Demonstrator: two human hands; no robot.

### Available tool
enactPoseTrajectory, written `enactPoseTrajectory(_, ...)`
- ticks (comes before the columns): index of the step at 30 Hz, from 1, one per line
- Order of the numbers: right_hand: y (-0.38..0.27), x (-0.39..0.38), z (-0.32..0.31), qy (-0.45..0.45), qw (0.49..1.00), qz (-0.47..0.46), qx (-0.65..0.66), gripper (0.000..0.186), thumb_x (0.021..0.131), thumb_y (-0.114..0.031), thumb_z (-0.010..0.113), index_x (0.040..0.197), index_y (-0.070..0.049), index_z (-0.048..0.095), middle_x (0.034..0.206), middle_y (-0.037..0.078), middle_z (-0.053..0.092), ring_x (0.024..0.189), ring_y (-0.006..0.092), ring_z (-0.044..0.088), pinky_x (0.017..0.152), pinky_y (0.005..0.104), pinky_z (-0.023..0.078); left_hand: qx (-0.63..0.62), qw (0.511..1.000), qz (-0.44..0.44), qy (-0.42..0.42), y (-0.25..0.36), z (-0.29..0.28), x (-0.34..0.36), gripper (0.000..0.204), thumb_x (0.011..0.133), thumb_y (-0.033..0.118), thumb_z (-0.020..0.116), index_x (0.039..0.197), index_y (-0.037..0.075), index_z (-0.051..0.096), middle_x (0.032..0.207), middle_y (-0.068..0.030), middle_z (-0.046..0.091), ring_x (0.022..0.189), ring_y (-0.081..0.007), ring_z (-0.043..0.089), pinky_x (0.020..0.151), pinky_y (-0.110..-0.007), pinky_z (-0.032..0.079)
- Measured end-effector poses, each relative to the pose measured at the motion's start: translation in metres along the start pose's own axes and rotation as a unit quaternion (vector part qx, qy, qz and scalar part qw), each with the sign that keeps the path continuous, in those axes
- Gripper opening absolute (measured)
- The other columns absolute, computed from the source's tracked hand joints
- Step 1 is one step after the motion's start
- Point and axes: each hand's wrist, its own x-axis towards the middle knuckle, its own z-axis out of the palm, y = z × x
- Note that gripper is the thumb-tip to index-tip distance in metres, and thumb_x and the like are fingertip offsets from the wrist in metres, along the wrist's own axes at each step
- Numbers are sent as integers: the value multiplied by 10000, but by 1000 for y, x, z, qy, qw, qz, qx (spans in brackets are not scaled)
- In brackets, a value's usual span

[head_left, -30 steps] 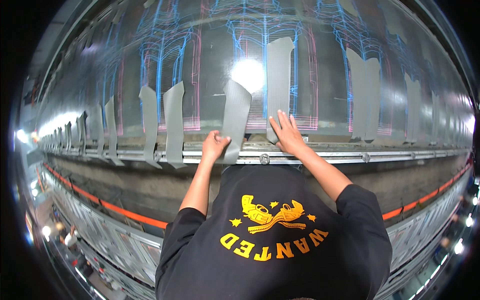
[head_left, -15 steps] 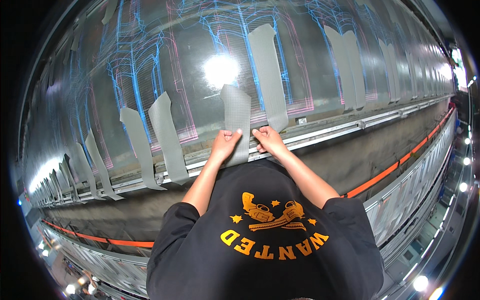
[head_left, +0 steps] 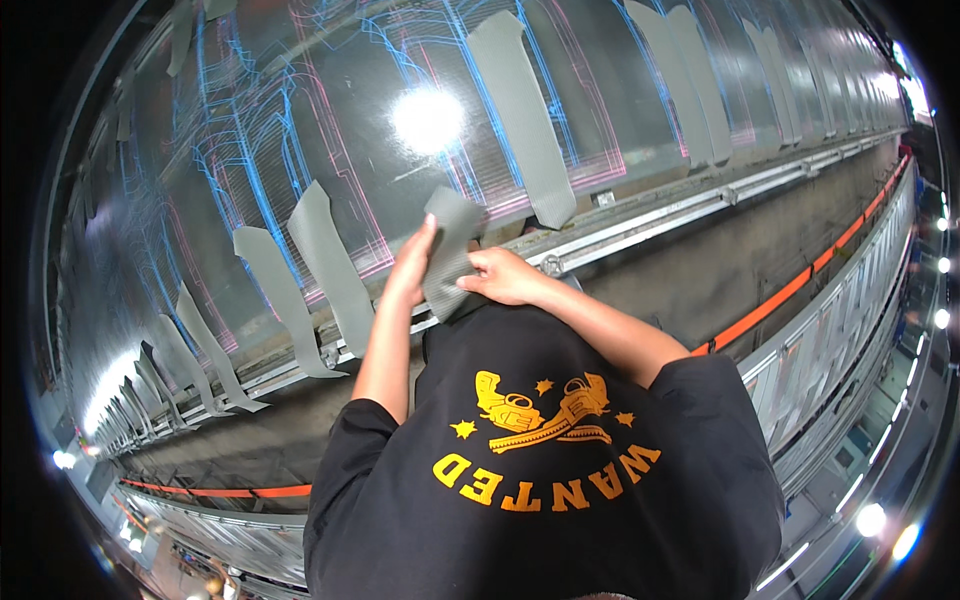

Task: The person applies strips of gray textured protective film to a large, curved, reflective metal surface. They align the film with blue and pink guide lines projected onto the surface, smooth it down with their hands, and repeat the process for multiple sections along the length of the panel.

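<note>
A gray strip (head_left: 455, 225) slanted over the metal rail (head_left: 650, 233); right fingers (head_left: 480, 262) pinched its edge, nearly closed; left fingers (head_left: 427, 237) touched its other side, closure unclear; any uneven pull could crease it.

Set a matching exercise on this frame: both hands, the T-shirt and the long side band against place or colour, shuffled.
1. left hand
2. right hand
3. T-shirt
4. long side band

A. black with yellow-orange print
B. at the right edge of the held grey strip
C. orange
D. at that strip's left edge

Pairs: 1-D, 2-B, 3-A, 4-C
</note>
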Motion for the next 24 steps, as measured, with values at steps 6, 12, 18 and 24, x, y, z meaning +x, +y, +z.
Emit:
enactPoseTrajectory(6,-39,-7,-34,135,988,22,72,436,1003,-425,711,1110,-2,717,910,106,714,865,195,671,814,368,541,-39,987,157,8,70,4,-22,361,1024,169,688,1337,26,577,1180,-120,705,1041,-242,717,904,-400,608)
enactPoseTrajectory(12,77,-37,-68,296,902,58,-309,385,993,-386,666,1104,-22,727,1125,189,700,1141,372,627,1060,522,432,-81,977,196,31,91,32,-56,290,1018,165,663,1253,5,604,1163,-141,717,1043,-266,724,929,-447,612)
enactPoseTrajectory(18,129,-31,-63,278,896,39,-345,370,1003,-374,645,1084,-23,728,1156,192,711,1187,370,628,1146,533,376,-76,982,172,21,81,48,-62,162,990,151,656,1077,17,685,1144,-144,732,1043,-278,723,930,-456,606)
enactPoseTrajectory(24,59,-37,-76,243,954,23,-173,430,1015,-423,632,990,-12,755,1008,227,743,981,380,713,982,499,487,3,979,201,-25,99,105,-86,322,1006,148,593,1308,34,589,1278,-132,678,1134,-260,690,996,-427,570)
